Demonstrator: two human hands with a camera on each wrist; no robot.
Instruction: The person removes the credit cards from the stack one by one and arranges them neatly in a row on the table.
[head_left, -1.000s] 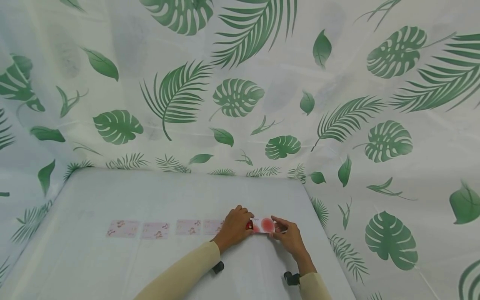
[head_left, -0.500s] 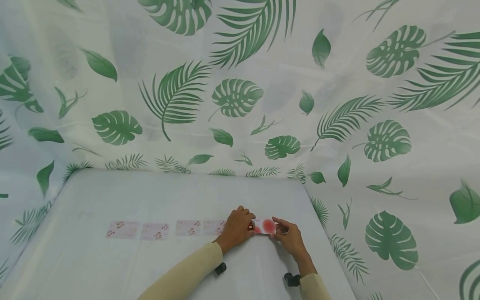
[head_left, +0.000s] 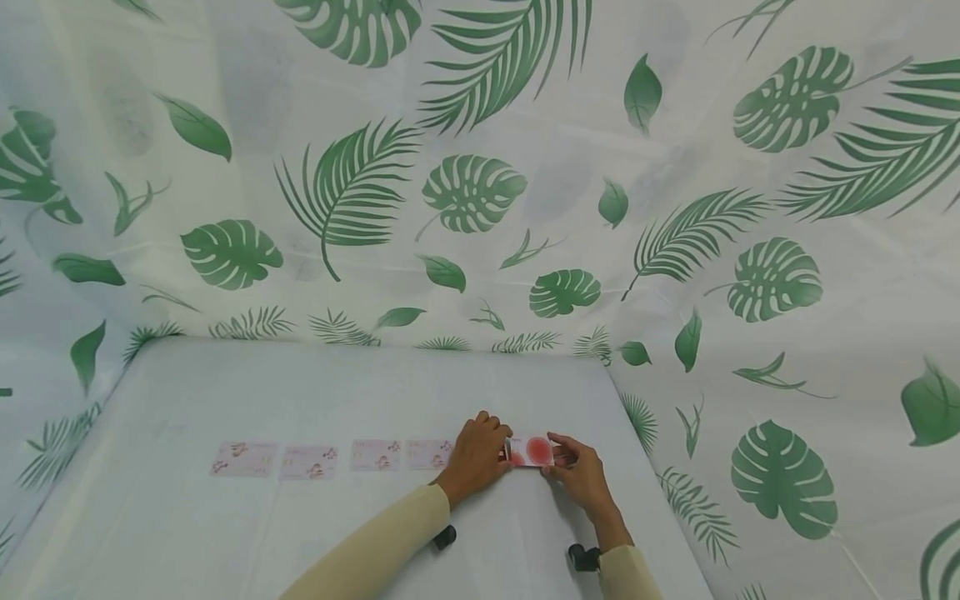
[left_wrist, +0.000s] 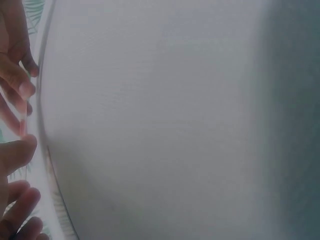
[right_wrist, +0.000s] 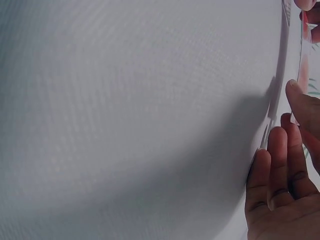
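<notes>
A small white card with a red circle is stretched between both hands, just over the white table. My left hand pinches its left end, and a dark red patch shows beside those fingertips. At the right end, my right hand grips the card between thumb and fingers. The right wrist view shows the card's thin edge rising from the right thumb, with the other fingers spread below. Seen from the left wrist, the left thumb and fingers sit at the frame's left edge.
Several pale pink printed cards lie in a row left of the hands, including one at the far left and one partly covered by the left hand. Leaf-patterned sheeting walls in the white table.
Both hands and the card have shifted slightly to the right, the left hand a little more. Less of the dark red patch beside the left fingertips shows. The pink cards stay in place.
</notes>
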